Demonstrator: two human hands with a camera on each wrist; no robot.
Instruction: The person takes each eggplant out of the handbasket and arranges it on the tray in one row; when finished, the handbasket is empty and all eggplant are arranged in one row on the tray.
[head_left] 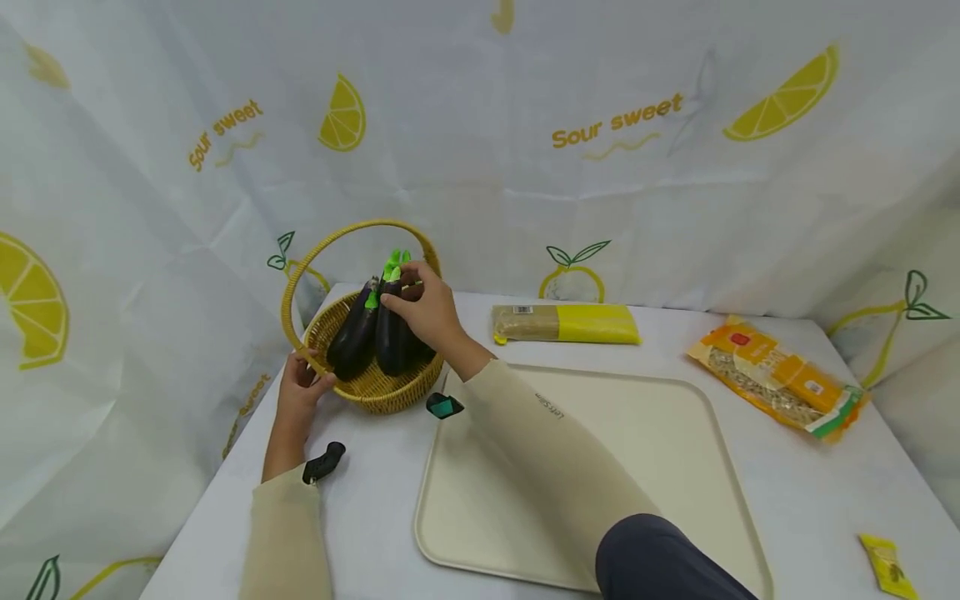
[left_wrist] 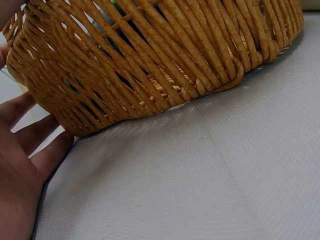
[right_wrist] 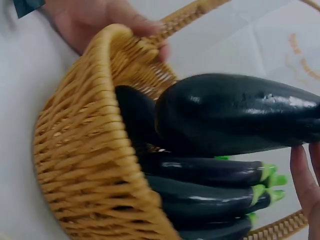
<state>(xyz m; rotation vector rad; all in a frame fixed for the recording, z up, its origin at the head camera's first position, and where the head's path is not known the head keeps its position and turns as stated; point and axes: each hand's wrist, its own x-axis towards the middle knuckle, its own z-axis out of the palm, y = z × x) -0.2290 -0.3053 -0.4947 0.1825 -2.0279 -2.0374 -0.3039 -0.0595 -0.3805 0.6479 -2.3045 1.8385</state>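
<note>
A yellow wicker basket [head_left: 390, 400] with a tall arched handle stands at the back left of the table. The left hand [head_left: 300, 392] grips its left side, thumb at the rim and fingers against the outer weave [left_wrist: 125, 75]. Over the basket, the right hand [head_left: 429, 310] pinches a dark, glossy eggplant [head_left: 391, 337] near its stem end. In the right wrist view this eggplant [right_wrist: 235, 115] is tilted above several others with green stems [right_wrist: 210, 195] in the basket. Another eggplant [head_left: 352, 337] leans at the left inside it.
A beige tray [head_left: 525, 533] lies right of the basket, under the right forearm. Behind it is a yellow-ended packet of noodles [head_left: 566, 323]. An orange bag [head_left: 780, 379] of what looks like oats or grain lies at the right, with a small yellow packet [head_left: 888, 565] near the front.
</note>
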